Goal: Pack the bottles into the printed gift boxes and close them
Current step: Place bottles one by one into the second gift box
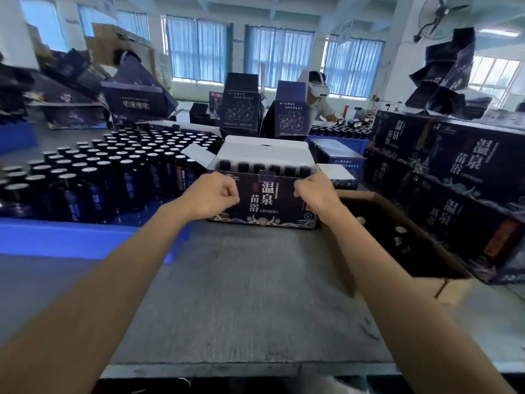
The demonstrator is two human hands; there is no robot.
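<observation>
A person's left hand [211,194] and right hand [315,194] – fingers curled tight on both – hold the front wall of an open gift box [267,203] just under its top edge. The box stands at the far edge of the grey table [241,294], its white-lined lid [264,150] raised behind a row of dark bottles [267,167] inside. Loose bottles [113,166] fill a blue tray [71,237] along the left edge – a brown carton [369,260] and stacked closed boxes [454,172] line the right.
</observation>
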